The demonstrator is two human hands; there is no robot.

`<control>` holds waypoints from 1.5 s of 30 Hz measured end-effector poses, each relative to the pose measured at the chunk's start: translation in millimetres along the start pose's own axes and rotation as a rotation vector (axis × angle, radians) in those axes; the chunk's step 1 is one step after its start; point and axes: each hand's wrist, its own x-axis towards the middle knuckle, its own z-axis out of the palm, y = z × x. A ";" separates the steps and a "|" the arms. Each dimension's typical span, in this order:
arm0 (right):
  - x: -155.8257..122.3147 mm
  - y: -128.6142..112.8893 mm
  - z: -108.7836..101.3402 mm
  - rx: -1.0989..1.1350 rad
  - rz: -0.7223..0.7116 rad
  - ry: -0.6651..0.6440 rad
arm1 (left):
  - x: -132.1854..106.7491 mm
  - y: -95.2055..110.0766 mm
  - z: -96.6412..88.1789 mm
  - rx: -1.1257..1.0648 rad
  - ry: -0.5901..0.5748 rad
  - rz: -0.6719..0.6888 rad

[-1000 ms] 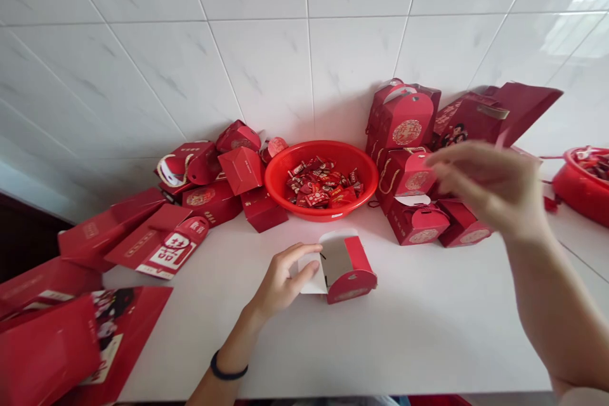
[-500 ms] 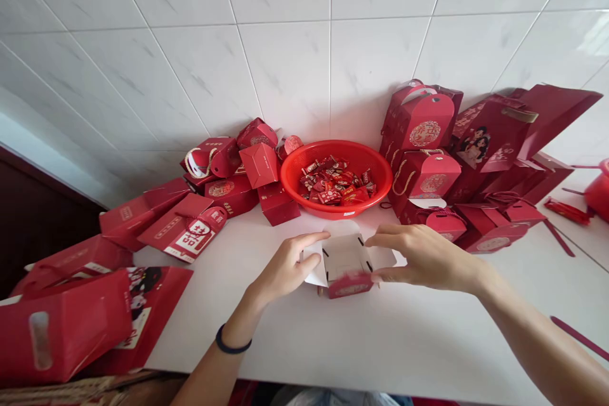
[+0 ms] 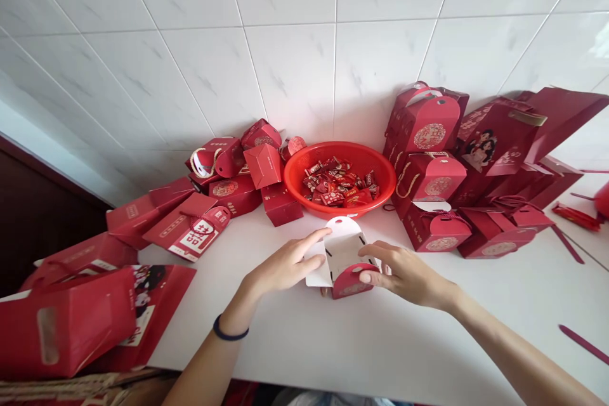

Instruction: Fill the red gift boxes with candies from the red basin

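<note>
A small red gift box (image 3: 353,285) stands on the white table in front of me, its top open and its pale inside showing. One rounded flap stands up at its back, and a red flap rises at the front. My left hand (image 3: 288,264) rests at the white left flap (image 3: 317,264), index finger and thumb stretched apart. At the right side, my right hand (image 3: 412,273) grips the box, its thumb against the red front flap and its fingers curled over the right edge. Behind the box sits a red plastic basin (image 3: 291,187) with wrapped candies (image 3: 340,183) inside.
Several red gift boxes (image 3: 235,195) are piled at the back left, with a large red bag (image 3: 90,311) at the near left. More boxes (image 3: 435,177) and red bags (image 3: 495,139) are stacked at the right. A tiled wall (image 3: 290,76) closes off the back.
My right hand has moved a little left and inward, its thumb now on the front flap. That front flap and the back flap stand higher. The left hand stays at the left flap.
</note>
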 end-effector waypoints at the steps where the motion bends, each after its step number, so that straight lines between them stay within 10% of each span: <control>1: 0.6 0.1 -4.1 0.000 -0.021 -0.010 | 0.7 2.4 -6.7 0.031 -0.013 0.015; 7: 1.0 -2.5 -44.0 0.017 -0.014 0.041 | 28.3 16.3 -54.7 0.079 0.126 0.080; 12: 11.4 -11.5 -69.4 -0.040 0.024 0.036 | 103.9 11.3 -84.5 0.154 0.210 0.051; 23: 113.1 10.1 -77.9 0.528 -0.095 0.576 | 255.0 -15.9 -74.4 0.462 0.154 -0.116; 36: 176.4 63.2 -68.6 1.075 0.146 0.757 | 292.7 -28.3 -77.8 0.023 0.226 -0.050; 45: 182.6 63.9 -63.0 1.104 0.157 0.748 | 278.3 -3.9 -75.6 -0.474 -0.193 0.183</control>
